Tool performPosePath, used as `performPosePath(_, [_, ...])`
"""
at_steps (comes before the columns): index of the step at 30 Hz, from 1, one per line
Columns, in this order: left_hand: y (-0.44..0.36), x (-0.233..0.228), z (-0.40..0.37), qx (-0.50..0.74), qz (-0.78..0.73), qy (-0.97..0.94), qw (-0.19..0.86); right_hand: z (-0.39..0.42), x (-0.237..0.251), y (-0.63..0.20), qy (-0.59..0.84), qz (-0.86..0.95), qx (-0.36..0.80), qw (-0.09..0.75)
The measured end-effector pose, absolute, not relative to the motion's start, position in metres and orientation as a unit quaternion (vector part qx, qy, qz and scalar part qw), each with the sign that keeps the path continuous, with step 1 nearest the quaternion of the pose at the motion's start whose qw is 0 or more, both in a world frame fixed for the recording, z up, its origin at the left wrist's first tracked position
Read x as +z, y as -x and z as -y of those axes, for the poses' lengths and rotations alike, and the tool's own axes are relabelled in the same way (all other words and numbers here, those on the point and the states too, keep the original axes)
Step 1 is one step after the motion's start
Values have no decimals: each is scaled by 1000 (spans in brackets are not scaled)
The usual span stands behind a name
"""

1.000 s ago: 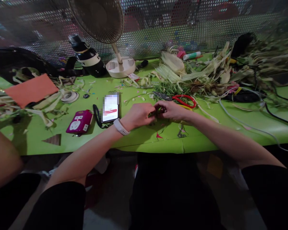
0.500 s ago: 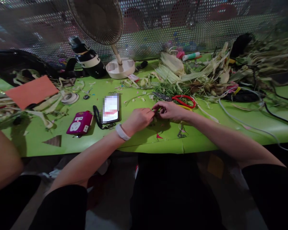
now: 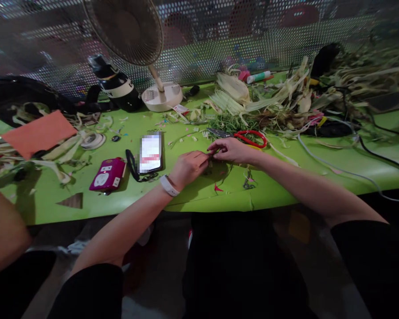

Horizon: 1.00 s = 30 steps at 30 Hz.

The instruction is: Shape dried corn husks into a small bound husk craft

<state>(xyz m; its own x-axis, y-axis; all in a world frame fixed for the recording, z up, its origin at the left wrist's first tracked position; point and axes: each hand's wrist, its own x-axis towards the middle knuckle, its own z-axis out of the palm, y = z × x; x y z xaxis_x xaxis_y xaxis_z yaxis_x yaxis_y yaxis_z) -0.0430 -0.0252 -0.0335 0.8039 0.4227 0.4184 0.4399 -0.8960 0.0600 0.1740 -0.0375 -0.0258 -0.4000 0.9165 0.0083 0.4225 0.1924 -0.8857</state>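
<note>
Single view from the wearer's head, facing forward and steeply down; both hands (image 3: 189,168) (image 3: 232,150) fall near centre, at close range; the bench (image 3: 219,202) spans the width; a perforated panel (image 3: 202,44) bounds the top, the wearer's lap (image 3: 242,266) the bottom.

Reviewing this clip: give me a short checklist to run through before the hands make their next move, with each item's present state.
1. Both hands in view: ok; the left hand and right hand meet at the fingertips or nearly so.
2. Item between the fingertips identifiable: cannot tell; too small and shaded.
3. Scissors free of the right hand: cannot tell; they lie just beyond it, contact unclear.
4. Phone apart from the left hand: ok.
5. Green tabletop by the hands free of scraps: not ok; a red scrap lies there.
6. Neighbour's arm apart from both hands: ok, at far left.
</note>
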Motion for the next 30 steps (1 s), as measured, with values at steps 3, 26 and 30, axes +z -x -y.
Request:
performPosePath(3, [43,-34,25,-225,221,949,15,36,-28,-174,465,718,428,293])
performPosePath(26, [41,-35,25,-218,209,953,37,37,-27,-168,471,586,573,326])
performPosePath(30, [41,-36,26,-224,209,951,35,37,-27,-167,479,570,577,334])
